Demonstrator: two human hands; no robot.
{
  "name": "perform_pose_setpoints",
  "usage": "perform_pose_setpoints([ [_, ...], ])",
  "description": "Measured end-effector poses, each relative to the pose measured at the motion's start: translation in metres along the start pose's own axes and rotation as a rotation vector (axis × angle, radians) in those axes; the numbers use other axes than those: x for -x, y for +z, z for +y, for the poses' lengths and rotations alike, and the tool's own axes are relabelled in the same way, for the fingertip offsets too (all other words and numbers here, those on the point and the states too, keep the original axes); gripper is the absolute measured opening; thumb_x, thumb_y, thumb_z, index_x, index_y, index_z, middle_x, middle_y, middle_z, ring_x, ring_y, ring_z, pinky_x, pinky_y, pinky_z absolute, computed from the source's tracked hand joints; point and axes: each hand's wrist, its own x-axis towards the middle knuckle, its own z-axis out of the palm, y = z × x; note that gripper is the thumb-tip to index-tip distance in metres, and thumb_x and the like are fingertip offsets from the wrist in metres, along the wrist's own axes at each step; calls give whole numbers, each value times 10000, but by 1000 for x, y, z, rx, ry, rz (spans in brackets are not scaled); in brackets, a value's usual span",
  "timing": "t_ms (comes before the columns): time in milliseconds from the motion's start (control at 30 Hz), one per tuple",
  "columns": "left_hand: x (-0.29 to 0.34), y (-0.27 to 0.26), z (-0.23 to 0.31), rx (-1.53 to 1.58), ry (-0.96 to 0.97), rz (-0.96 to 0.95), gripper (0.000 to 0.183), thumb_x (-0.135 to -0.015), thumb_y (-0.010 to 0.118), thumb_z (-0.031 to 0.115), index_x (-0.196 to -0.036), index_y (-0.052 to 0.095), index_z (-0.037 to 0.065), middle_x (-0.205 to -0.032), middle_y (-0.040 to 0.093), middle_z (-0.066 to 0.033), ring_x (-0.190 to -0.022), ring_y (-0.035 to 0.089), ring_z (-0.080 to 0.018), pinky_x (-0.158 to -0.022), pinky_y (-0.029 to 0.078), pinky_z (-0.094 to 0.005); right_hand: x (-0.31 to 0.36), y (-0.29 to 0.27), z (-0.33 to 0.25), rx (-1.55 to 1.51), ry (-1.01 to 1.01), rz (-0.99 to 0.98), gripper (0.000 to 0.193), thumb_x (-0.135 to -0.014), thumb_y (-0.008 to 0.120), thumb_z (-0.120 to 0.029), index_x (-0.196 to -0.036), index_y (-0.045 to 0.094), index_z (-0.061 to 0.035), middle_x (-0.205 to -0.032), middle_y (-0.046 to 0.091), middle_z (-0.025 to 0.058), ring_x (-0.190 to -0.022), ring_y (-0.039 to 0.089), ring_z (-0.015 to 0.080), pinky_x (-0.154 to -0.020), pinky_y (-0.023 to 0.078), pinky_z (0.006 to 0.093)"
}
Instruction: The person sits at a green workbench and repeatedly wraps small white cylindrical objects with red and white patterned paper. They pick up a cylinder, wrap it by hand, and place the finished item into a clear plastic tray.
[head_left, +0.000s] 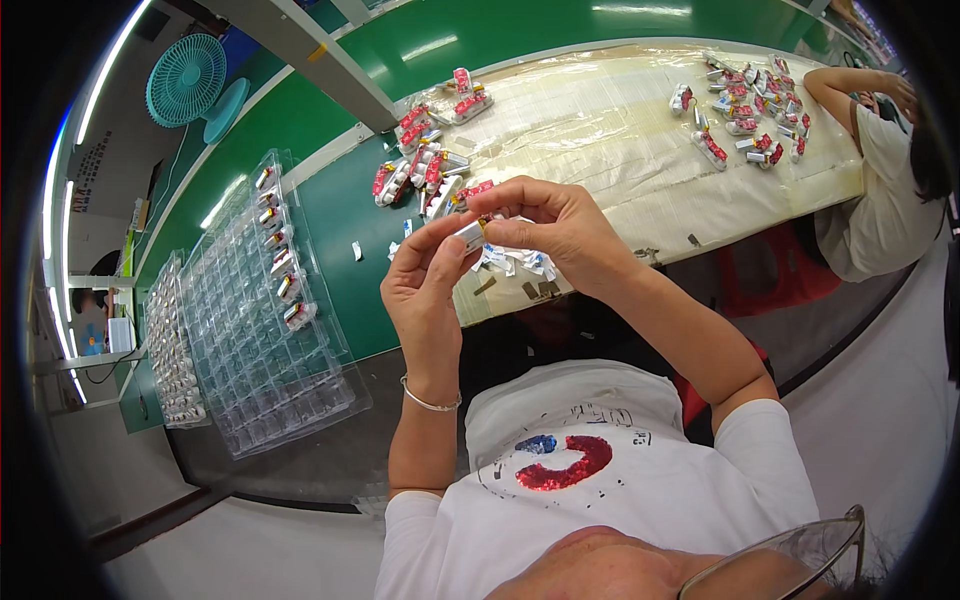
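Note:
Both hands meet over the near edge of the bench, working on a small silver-white battery cell (pixel 470 235) with a yellowish end. My left hand (pixel 423 285) pinches its body between thumb and fingers. With closed fingertips, my right hand (pixel 565 228) grips at the yellowish end; exactly what lies between those fingers is partly hidden. Just beyond my hands lies a heap of similar cells bundled with red-and-white wrapping (pixel 428 165). Small white paper strips (pixel 520 262) are scattered below my right hand.
To the left, a clear plastic tray (pixel 265 385) holds a column of cells along its right side; another filled tray (pixel 172 345) stands farther left. More bundles (pixel 745 110) lie at the far right near a seated person (pixel 880 180). A metal post (pixel 320 60) rises behind the heap.

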Motion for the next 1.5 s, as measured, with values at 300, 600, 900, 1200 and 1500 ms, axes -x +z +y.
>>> perform_pose_setpoints([
  [300,-5,-12,5,178,-186,22,252,-972,574,123,-1139,615,-61,-1072,682,-178,-963,698,-221,-876,597,-342,-3,-4,-7,68,78,-43,290,-913,684,-138,-1166,660,4,-1144,677,101,-1085,623,147,-963,494,292],
  [600,-1,-10,9,91,-110,-45,252,-974,594,145,-1116,644,-56,-1110,681,-177,-971,684,-191,-886,573,-322,-7,1,-4,140,65,-3,319,-878,737,-148,-1132,661,29,-1016,704,112,-936,674,132,-820,547,244],
  [900,3,-14,13,-191,196,-120,318,-879,700,30,-1185,636,-27,-1212,652,-139,-1066,643,-177,-910,538,-317,-4,8,-8,201,-33,-65,367,-872,734,-111,-1198,634,26,-1120,668,106,-963,661,135,-844,550,254],
  [1200,17,-27,20,-879,504,-98,285,-774,766,18,-1054,732,61,-1062,726,-113,-948,708,-243,-806,563,-320,-2,18,8,297,3,-107,401,-862,729,-53,-1228,599,48,-1130,639,100,-993,637,137,-892,533,270],
  [1500,29,-67,44,-906,449,-109,288,-778,732,-17,-1059,713,40,-1083,719,-110,-978,706,-238,-841,563,-322,-17,46,19,331,7,-231,440,-881,721,-106,-1278,582,21,-1117,623,68,-989,617,118,-913,506,261],
])
